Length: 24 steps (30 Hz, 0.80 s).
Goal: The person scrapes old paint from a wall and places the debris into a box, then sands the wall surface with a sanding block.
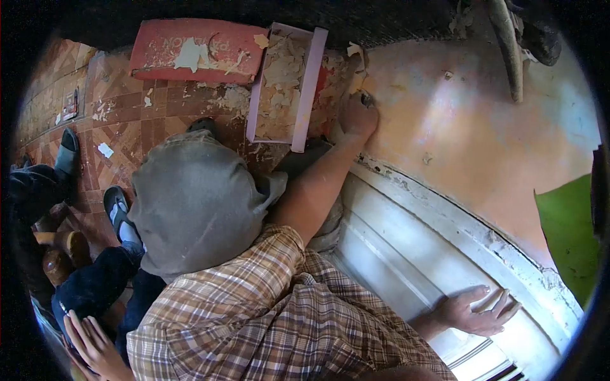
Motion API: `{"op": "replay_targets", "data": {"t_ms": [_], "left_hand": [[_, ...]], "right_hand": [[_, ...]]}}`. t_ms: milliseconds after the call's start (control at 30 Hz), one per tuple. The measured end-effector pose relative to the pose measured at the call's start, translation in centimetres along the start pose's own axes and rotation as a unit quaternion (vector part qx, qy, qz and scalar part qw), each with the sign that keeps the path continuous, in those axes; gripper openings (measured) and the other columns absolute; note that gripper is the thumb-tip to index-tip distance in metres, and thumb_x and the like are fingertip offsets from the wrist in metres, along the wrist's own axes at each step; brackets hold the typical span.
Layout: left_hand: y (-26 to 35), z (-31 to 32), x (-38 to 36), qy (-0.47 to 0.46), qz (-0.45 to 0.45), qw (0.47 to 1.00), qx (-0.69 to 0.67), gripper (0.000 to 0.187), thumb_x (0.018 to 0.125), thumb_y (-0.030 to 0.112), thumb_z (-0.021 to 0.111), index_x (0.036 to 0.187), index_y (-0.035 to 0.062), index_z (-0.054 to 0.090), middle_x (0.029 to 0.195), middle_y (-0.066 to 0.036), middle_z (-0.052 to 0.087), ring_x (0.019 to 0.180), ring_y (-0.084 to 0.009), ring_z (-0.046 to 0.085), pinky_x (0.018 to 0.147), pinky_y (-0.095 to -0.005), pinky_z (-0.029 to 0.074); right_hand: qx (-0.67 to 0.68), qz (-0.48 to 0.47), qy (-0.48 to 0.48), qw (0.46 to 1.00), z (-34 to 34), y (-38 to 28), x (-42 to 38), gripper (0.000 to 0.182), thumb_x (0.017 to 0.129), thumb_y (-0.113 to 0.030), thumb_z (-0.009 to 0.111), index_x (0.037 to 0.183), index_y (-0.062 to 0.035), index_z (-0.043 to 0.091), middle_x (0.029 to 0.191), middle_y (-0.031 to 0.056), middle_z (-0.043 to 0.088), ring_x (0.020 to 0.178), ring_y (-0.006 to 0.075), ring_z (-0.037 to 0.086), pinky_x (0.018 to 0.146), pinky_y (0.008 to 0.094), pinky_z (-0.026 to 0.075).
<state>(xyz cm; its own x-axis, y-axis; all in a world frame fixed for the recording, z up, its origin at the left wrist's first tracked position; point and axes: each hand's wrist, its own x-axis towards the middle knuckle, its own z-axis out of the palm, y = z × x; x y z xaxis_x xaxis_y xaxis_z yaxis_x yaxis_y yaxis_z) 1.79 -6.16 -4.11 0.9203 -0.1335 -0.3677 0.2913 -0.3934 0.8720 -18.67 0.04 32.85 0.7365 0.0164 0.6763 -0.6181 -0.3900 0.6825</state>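
My left hand (pixel 359 116) is closed against the peach-painted wall (pixel 438 114), at the end of a bare forearm stretched across the view. A small dark tool (pixel 365 98) shows at its fingers, mostly hidden by the hand. A curled strip of peeling paint (pixel 358 56) sticks out just above it. My right hand (pixel 481 311) holds nothing, its fingers apart and loosely bent, in front of the white panelled woodwork (pixel 406 254). Left of my left hand, a pinkish open box (pixel 253 105) is filled with paint flakes (pixel 279 86).
A red box lid (pixel 197 51) with flakes on it lies beside the box on the brown patterned floor (pixel 121 95). At left sits another person in jeans (pixel 95 289), one hand (pixel 95 346) near the knee. Green material (pixel 572 235) hangs at far right.
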Motion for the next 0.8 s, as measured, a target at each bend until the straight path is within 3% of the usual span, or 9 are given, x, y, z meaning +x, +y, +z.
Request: {"op": "replay_targets", "data": {"t_ms": [67,233,300,333,400,467,500,567,800], "left_hand": [[0.8,-0.6,0.7,0.003,-0.019,0.999,-0.027,0.04,0.086,0.022,0.06,0.118,-0.0026,0.059,0.124,-0.023,0.058,0.119,-0.0398,0.053,0.101,-0.0484,0.042],[-0.8,-1.4,3.9,0.025,-0.106,0.987,-0.116,0.042,0.088,0.023,0.057,0.121,-0.0024,0.058,0.124,-0.025,0.057,0.121,-0.0438,0.05,0.099,-0.049,0.043],[-3.2,-1.5,5.8,-0.102,-0.164,0.956,-0.221,0.045,0.096,0.033,0.056,0.125,-0.0018,0.057,0.127,-0.023,0.057,0.119,-0.0325,0.053,0.105,-0.0477,0.037],[-2.4,-3.0,5.0,-0.101,-0.162,0.957,-0.221,0.045,0.096,0.033,0.056,0.125,-0.0018,0.057,0.127,-0.023,0.057,0.119,-0.0325,0.053,0.105,-0.0477,0.037],[-0.9,-5.7,1.4,0.003,-0.021,0.978,-0.207,0.044,0.093,0.025,0.061,0.124,-0.0042,0.057,0.125,-0.025,0.057,0.12,-0.037,0.052,0.105,-0.0486,0.038],[-0.7,-4.8,-1.8,-0.001,0.068,0.991,-0.113,0.04,0.085,0.01,0.059,0.124,0.0047,0.062,0.113,-0.023,0.061,0.112,-0.0406,0.055,0.095,-0.0471,0.045],[-0.5,-4.6,-3.3,0.0,0.067,0.991,-0.111,0.04,0.085,0.01,0.059,0.124,0.0047,0.062,0.113,-0.023,0.061,0.112,-0.0406,0.055,0.095,-0.0471,0.045],[0.1,-4.1,-5.2,0.022,0.181,0.972,-0.146,0.04,0.083,0.006,0.06,0.123,0.0054,0.063,0.115,-0.022,0.062,0.11,-0.0395,0.057,0.096,-0.0454,0.046],[0.0,-1.7,-2.6,0.02,0.093,0.969,-0.228,0.039,0.083,0.004,0.061,0.122,0.0039,0.064,0.123,-0.021,0.06,0.113,-0.0396,0.058,0.097,-0.0425,0.046]], "right_hand": [[0.05,0.04,0.012,0.998,0.2,0.1,0.0,0.034,0.089,-0.03,0.058,0.112,-0.007,0.068,0.137,0.0107,0.056,0.126,0.0289,0.053,0.112,0.0604,0.021],[0.002,-0.024,0.03,0.999,0.1,0.0,0.4,0.033,0.09,-0.031,0.057,0.113,-0.0105,0.069,0.137,0.0105,0.057,0.126,0.0282,0.052,0.111,0.0594,0.023],[0.015,-0.009,0.033,0.999,0.2,-0.1,0.3,0.032,0.09,-0.031,0.057,0.112,-0.0111,0.069,0.136,0.0102,0.057,0.125,0.0281,0.053,0.11,0.0591,0.024],[0.022,-0.001,0.036,0.999,0.3,-0.1,0.3,0.032,0.091,-0.031,0.057,0.112,-0.0114,0.069,0.136,0.0101,0.057,0.125,0.028,0.053,0.11,0.0589,0.025],[0.017,0.002,0.038,0.999,0.4,0.1,0.2,0.031,0.091,-0.031,0.057,0.112,-0.0116,0.07,0.135,0.0099,0.058,0.125,0.0278,0.053,0.11,0.0581,0.026],[0.008,-0.001,0.036,0.999,0.4,0.2,0.1,0.031,0.091,-0.031,0.056,0.112,-0.0115,0.07,0.135,0.0098,0.058,0.125,0.0276,0.053,0.11,0.0576,0.026],[0.006,-0.002,0.037,0.999,0.4,0.3,0.1,0.031,0.091,-0.03,0.057,0.112,-0.0114,0.07,0.135,0.0096,0.059,0.124,0.0275,0.053,0.11,0.0573,0.026],[0.001,-0.005,0.039,0.999,0.4,0.3,0.2,0.03,0.091,-0.029,0.057,0.112,-0.0113,0.07,0.134,0.0094,0.059,0.124,0.0274,0.054,0.11,0.0569,0.027],[0.029,-0.029,0.051,0.998,0.6,0.5,0.4,0.03,0.09,-0.027,0.058,0.109,-0.0065,0.069,0.134,0.0117,0.059,0.121,0.0281,0.056,0.108,0.0552,0.029]]}}
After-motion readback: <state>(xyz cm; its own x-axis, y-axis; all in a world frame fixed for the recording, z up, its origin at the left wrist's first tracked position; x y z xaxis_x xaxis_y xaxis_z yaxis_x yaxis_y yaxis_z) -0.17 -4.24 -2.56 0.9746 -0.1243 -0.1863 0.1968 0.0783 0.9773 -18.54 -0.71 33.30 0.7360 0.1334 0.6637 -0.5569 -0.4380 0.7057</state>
